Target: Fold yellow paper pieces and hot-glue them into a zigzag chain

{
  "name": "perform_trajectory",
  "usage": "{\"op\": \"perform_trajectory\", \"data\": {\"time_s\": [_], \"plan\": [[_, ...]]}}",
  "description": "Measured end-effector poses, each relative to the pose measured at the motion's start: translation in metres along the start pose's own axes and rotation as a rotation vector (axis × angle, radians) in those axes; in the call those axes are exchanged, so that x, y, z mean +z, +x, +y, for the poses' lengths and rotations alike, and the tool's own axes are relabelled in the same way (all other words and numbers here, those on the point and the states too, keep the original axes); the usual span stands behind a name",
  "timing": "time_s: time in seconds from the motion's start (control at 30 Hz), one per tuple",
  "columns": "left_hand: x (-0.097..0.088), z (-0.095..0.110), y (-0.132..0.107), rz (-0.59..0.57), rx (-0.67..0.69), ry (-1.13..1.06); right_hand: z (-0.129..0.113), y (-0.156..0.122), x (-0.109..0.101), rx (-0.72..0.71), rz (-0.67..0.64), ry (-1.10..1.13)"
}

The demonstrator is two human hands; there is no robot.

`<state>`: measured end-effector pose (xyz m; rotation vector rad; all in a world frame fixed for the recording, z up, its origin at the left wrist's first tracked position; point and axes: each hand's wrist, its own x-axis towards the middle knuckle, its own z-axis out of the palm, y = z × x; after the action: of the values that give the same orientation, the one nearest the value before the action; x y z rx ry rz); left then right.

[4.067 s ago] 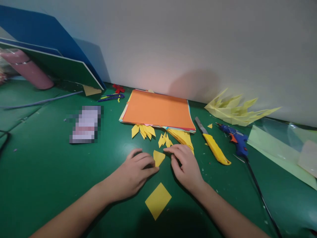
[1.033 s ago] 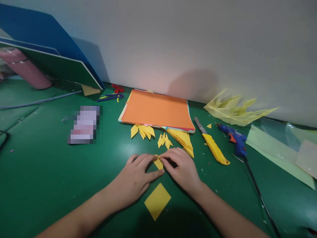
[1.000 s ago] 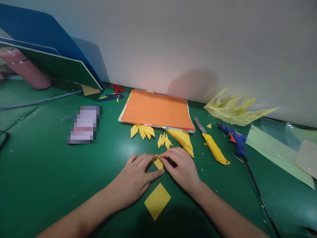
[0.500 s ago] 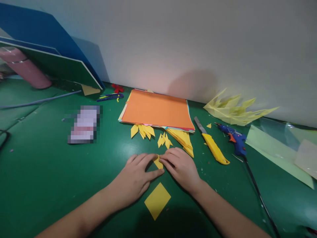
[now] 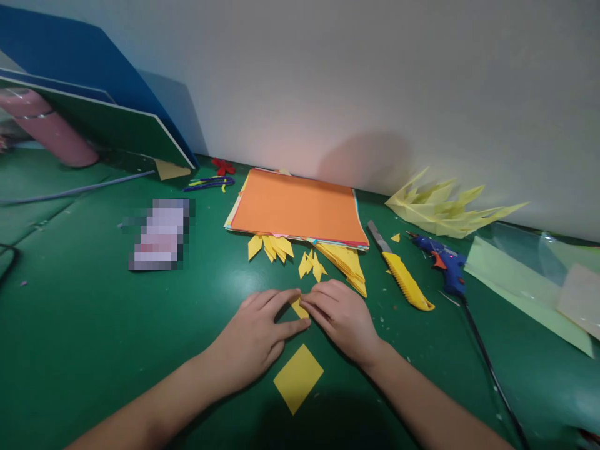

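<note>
The small yellow paper lies on the green tabletop between the two hands, straight in front of the person. Fingers cover much of it; the part in sight slants from upper left, by the left forefinger, to lower right, by the left thumb. Whether that slant is its true long axis, I cannot tell.

The left hand has its grip spread, with forefinger at the paper's far end and thumb at its near end. The right hand has its grip pressed together, thumb against fingers, pinching the paper's right edge.

Nearer the person, a flat yellow piece lies like a diamond, one corner towards the person and the opposite one towards the hands, its longer diagonal running away from the person and leaning slightly right.

Beyond the hands, small pointed yellow pieces sit just beside a pile of yellow paper, which juts from under an orange-topped paper stack. To the right lie a yellow cutter, its blade pointing away, and a blue glue gun. To the left, a pixelated rectangle shows unreadable content.
</note>
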<state>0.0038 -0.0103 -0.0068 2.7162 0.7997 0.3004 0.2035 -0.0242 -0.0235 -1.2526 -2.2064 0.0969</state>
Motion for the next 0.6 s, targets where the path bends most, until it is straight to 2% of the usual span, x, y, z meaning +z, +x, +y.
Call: {"op": "perform_trajectory", "data": {"time_s": [0.6], "plan": [[-0.001,0.0,0.0017,-0.014,0.0,-0.01,0.0028,0.0001,-0.0007,-0.001,-0.049,0.023]]}}
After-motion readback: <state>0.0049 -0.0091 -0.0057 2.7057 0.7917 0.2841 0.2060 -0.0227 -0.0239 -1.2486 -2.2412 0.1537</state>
